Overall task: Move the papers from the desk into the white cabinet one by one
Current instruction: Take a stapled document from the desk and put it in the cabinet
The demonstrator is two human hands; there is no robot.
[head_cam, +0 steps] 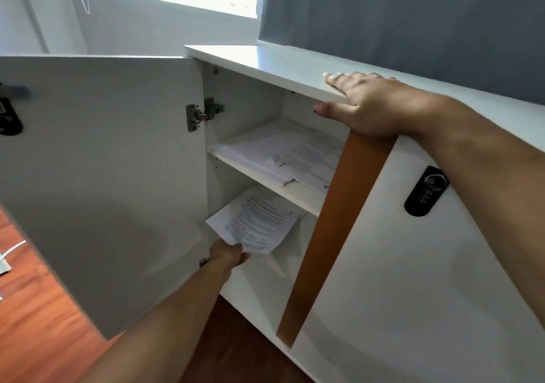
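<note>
Under the shelf (265, 182), left hand's (228, 254) paper (256, 223), long axis inward.

Print on the papers (259, 220) is too blurred to read

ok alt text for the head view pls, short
A left hand slides a printed paper into the lower compartment of an open white cabinet, while the right hand rests on its top. More papers lie on the shelf above.
</note>
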